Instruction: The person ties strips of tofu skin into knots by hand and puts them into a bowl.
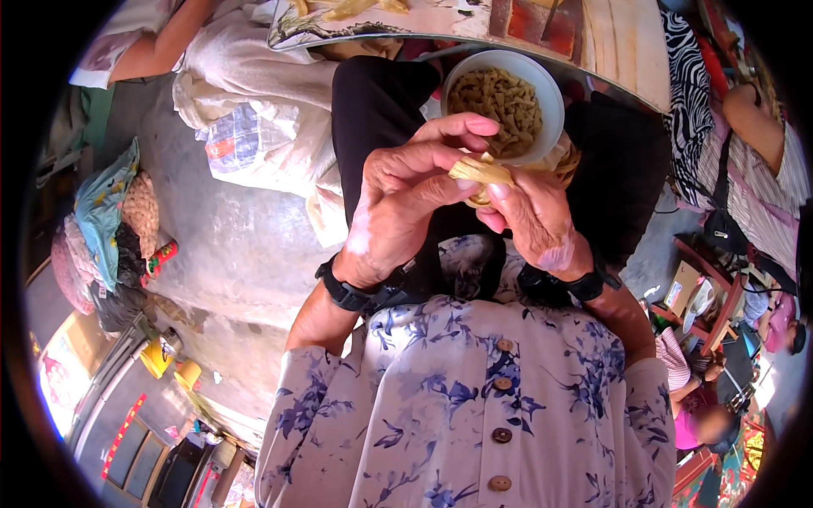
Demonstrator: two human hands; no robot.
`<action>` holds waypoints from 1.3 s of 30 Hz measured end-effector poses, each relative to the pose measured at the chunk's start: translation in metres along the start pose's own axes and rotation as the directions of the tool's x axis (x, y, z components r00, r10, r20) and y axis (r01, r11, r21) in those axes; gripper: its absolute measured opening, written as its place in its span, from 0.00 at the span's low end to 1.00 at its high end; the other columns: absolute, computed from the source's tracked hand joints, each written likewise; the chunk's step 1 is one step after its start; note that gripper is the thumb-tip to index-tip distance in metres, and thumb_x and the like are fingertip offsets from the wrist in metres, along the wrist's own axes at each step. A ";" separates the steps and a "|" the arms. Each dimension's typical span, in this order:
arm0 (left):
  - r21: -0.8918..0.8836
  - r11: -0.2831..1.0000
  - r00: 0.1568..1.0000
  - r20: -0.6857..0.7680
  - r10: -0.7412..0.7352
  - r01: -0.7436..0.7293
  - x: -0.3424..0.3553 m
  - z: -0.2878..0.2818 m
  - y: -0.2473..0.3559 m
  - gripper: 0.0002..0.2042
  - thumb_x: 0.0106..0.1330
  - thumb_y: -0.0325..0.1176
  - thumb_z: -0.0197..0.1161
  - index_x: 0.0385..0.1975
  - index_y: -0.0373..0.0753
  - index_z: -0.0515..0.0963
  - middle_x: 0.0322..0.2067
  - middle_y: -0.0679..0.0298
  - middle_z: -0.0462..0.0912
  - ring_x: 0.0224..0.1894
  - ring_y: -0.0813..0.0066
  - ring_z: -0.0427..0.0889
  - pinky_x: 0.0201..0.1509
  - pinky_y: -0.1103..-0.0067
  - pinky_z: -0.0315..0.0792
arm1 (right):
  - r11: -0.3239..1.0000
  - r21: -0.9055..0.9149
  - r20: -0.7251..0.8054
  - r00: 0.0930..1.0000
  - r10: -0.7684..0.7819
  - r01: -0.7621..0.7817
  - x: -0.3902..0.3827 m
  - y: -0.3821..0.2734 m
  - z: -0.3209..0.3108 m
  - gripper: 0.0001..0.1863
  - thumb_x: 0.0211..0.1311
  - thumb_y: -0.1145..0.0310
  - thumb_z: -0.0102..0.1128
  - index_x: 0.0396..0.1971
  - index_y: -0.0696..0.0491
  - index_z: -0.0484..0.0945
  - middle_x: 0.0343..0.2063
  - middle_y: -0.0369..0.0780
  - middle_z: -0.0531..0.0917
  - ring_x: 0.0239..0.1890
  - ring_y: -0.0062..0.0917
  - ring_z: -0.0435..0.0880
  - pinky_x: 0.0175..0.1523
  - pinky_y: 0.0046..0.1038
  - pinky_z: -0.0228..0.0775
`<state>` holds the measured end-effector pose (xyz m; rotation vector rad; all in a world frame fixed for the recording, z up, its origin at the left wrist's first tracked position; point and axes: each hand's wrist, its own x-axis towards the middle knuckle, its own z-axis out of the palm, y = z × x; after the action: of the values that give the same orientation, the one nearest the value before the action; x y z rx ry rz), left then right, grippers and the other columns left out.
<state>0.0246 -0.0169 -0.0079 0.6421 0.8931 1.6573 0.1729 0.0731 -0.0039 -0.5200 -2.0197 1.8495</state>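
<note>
In front of my body, my left hand [388, 190] and my right hand [542, 218] meet. Between their fingertips they pinch a pale yellow, folded, fibrous strip [481, 170]. The left thumb presses on its near-left end, while the right thumb and fingers grip its right side. Just beyond the hands is a pale blue-white bowl [555, 106], tilted toward me between my knees. Inside it lie many small, twisted, yellow-brown pieces [498, 100]. More pale yellow strips [562, 161] show partly behind my right hand, below the bowl's rim.
Beyond the bowl, a low table [449, 19] carries more yellow strips [351, 8] at its far left. White sacks [262, 80] lie beside my left knee. People sit at the far left and right, one near zebra-striped cloth [688, 80]. Bundled bags [106, 220] stand farther left.
</note>
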 end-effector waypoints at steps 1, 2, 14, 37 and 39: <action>-0.088 0.995 0.999 0.013 -0.043 0.044 0.000 -0.001 -0.001 0.08 0.56 0.19 0.57 0.35 0.28 0.79 0.50 0.56 0.71 0.51 0.71 0.70 0.54 0.77 0.67 | 0.999 -0.021 -0.002 1.000 -0.031 0.031 0.000 0.000 0.001 0.11 0.67 0.69 0.45 0.35 0.63 0.71 0.16 0.37 0.72 0.16 0.20 0.71 0.23 0.22 0.64; -0.087 0.995 0.999 0.015 -0.044 0.045 0.000 -0.001 -0.001 0.08 0.56 0.19 0.57 0.35 0.28 0.79 0.50 0.56 0.71 0.51 0.71 0.70 0.54 0.77 0.67 | 0.999 -0.021 -0.004 1.000 -0.031 0.031 -0.001 -0.001 0.002 0.11 0.67 0.69 0.45 0.35 0.63 0.71 0.16 0.37 0.72 0.16 0.20 0.71 0.23 0.22 0.64; -0.312 0.945 0.938 0.346 0.016 0.099 0.007 0.010 -0.004 0.04 0.50 0.22 0.57 0.16 0.31 0.72 0.43 0.53 0.72 0.40 0.71 0.74 0.45 0.79 0.70 | 0.823 -0.284 -0.079 0.844 -0.531 0.492 0.001 0.004 0.007 0.10 0.58 0.77 0.54 0.40 0.63 0.72 0.26 0.44 0.79 0.20 0.33 0.78 0.25 0.27 0.69; 0.538 0.843 0.989 0.132 -0.061 -0.020 -0.005 0.007 0.017 0.06 0.64 0.25 0.56 0.29 0.26 0.76 0.24 0.60 0.77 0.24 0.79 0.78 0.27 0.85 0.73 | 0.490 -0.715 0.280 0.846 -0.453 0.499 -0.003 -0.012 -0.050 0.24 0.46 0.61 0.70 0.38 0.59 0.70 0.26 0.38 0.78 0.26 0.28 0.81 0.29 0.24 0.72; 0.550 0.835 0.988 0.140 -0.071 -0.018 -0.006 0.006 0.021 0.06 0.63 0.24 0.56 0.29 0.27 0.76 0.24 0.60 0.78 0.24 0.79 0.78 0.26 0.85 0.73 | 0.518 -0.685 0.305 0.847 -0.435 0.513 -0.004 -0.015 -0.053 0.22 0.46 0.65 0.70 0.38 0.57 0.71 0.25 0.40 0.79 0.26 0.29 0.81 0.30 0.26 0.73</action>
<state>0.0188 -0.0240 0.0129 1.1306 1.2720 1.2936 0.2016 0.1159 0.0152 -0.0170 -2.6121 0.6559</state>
